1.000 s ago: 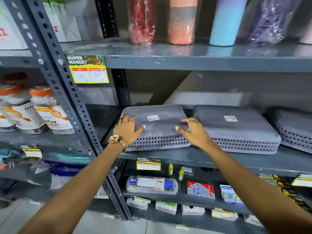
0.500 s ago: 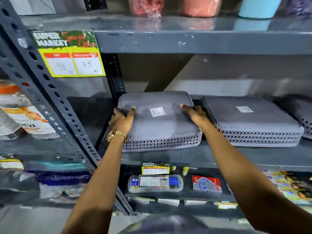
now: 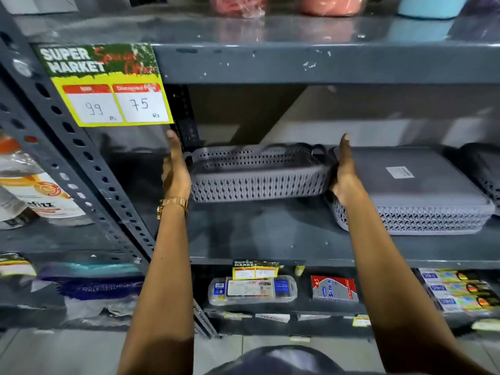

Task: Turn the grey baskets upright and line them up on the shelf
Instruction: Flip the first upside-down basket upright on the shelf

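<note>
A grey perforated basket [image 3: 257, 182] sits upright, open side up, at the left of the middle shelf [image 3: 270, 239], set back from the front edge. My left hand [image 3: 175, 171] presses flat against its left end and my right hand [image 3: 345, 171] against its right end, so it is held between my palms. To its right a second grey basket [image 3: 405, 196] lies upside down with a white sticker on its base, touching my right hand. A third grey basket [image 3: 484, 169] shows partly at the far right edge, also bottom up.
A yellow price sign [image 3: 108, 87] hangs from the upper shelf [image 3: 297, 63] just above my left hand. A perforated steel post [image 3: 81, 169] stands to the left, with bottles [image 3: 29, 190] behind it. Packaged goods [image 3: 251, 289] lie on the shelf below.
The left basket was upside down under my hands; it now stands open side up, further back on the shelf. My hands moved from its top to its two ends.
</note>
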